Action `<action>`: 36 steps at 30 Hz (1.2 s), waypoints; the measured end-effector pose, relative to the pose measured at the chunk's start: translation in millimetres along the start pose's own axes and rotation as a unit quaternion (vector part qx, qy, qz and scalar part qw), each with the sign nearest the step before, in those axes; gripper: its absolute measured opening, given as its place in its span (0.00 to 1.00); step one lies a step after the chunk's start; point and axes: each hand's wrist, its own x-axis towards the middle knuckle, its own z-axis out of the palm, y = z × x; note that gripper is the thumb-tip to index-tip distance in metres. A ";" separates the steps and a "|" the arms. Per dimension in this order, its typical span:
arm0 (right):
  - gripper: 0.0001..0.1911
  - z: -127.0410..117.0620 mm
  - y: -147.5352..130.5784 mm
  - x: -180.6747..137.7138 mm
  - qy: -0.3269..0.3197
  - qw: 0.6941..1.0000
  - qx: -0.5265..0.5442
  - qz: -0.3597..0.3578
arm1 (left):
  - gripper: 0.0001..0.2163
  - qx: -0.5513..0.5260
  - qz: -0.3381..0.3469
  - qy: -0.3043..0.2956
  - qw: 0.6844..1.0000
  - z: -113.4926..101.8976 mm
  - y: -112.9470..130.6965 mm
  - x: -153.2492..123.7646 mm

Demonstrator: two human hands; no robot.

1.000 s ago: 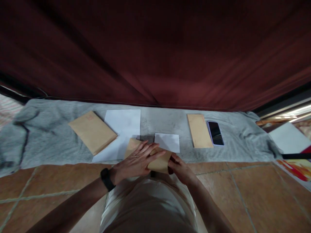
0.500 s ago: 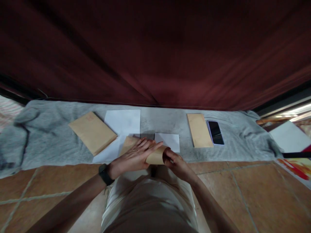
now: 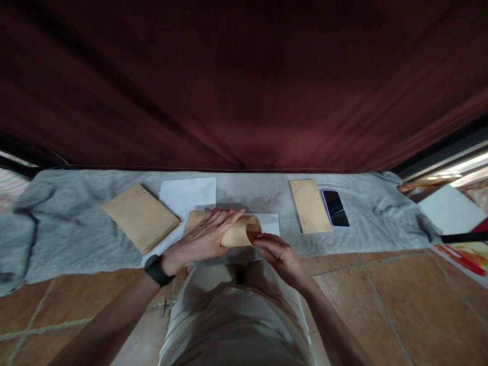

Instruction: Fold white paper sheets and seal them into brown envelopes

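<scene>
A brown envelope (image 3: 238,235) lies on the grey cloth (image 3: 76,223) right in front of me, its right end bowed open into a round mouth. My left hand (image 3: 206,239) rests flat on top of it with the fingers stretched out. My right hand (image 3: 276,251) pinches the envelope's open right end from below. A small folded white sheet (image 3: 270,221) lies just behind that opening, partly hidden by the envelope.
A stack of brown envelopes (image 3: 140,217) and a white sheet (image 3: 188,193) lie at the left of the cloth. To the right are another brown envelope (image 3: 308,206) and a phone (image 3: 335,208). A dark red curtain (image 3: 244,86) hangs behind. Papers (image 3: 450,208) lie far right on the tiled floor.
The envelope has moved away from me onto the cloth and its right end has opened into a round mouth. Both hands went forward with it.
</scene>
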 end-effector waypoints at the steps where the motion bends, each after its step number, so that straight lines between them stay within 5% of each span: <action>1: 0.14 -0.3 -0.5 1.1 0.009 1.000 -0.007 -0.003 | 0.49 0.011 0.002 -0.002 1.000 -3.0 -2.3 2.4; 6: 0.17 -2.2 11.4 3.6 0.060 0.998 -0.022 0.020 | 0.47 0.037 -0.002 0.000 0.999 -7.0 -20.6 10.5; 12: 0.18 -4.9 63.7 -6.0 0.168 0.970 -0.148 0.095 | 0.48 0.049 -0.025 -0.018 0.998 12.9 -35.2 10.4; 17: 0.20 4.4 97.8 -6.8 0.183 0.938 -0.262 0.133 | 0.47 0.051 -0.038 -0.025 0.998 24.6 -41.5 11.6; 26: 0.28 20.3 91.7 16.6 0.168 0.902 -0.338 0.211 | 0.48 0.047 -0.051 0.002 0.998 25.1 -43.7 2.0; 30: 0.26 24.1 88.5 20.8 0.170 0.887 -0.373 0.212 | 0.46 0.052 -0.048 0.012 0.997 32.1 -40.4 -4.4; 36: 0.25 18.5 80.9 30.9 0.109 0.864 -0.383 0.307 | 0.44 0.051 -0.038 0.008 0.998 40.8 -40.7 -4.8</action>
